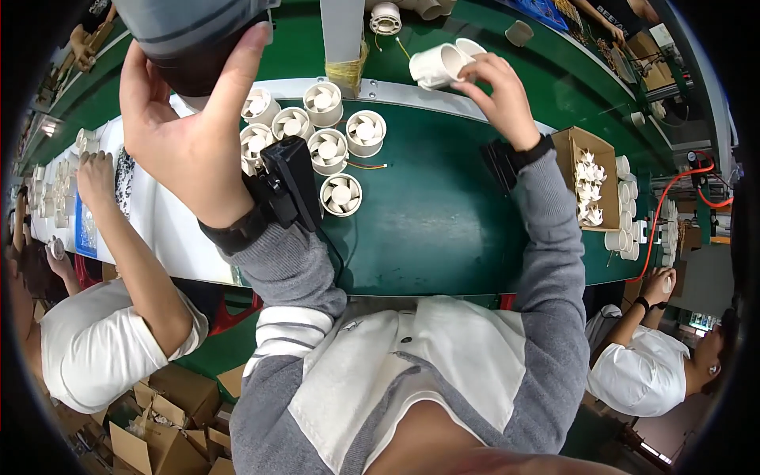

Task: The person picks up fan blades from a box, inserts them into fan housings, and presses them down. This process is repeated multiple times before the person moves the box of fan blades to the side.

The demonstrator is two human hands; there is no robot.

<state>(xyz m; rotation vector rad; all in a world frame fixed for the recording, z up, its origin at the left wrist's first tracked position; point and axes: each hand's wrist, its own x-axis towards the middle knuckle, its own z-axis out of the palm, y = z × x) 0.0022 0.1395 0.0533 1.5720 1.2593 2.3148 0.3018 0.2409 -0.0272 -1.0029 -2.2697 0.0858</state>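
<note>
While both hands are raised and well apart over the far side, the largest item is a green-topped workbench point(443, 229), flanked by a white-shirted co-worker at left point(119, 340) and another at right point(641, 368). Next, one metal post point(343, 36) at the bench's far edge, wrapped low down in yellowish tape. One open cardboard box point(563, 150), right end of the bench, containing white impellers. One dark, rounded object point(198, 67), upper left, cut off by the picture's edge, exact kind unclear; the left hand point(186, 138) curves around it, thumb on one side and fingers on the other, though whether firmly clamped cannot be told. One right hand point(500, 95), thumb and fingers pinched on the rim of a white cylindrical housing point(435, 67), which lies on its side in the air near the far edge, a second white cylinder point(472, 47) just behind it. Axial fans point(366, 133), white, bladed, grouped left of centre, the nearest standing slightly apart. Black wrist straps, one per wrist. White impellers point(590, 190), loose and piled. One thin wire lead point(366, 165), beside the fans, ending in a small connector.
</note>
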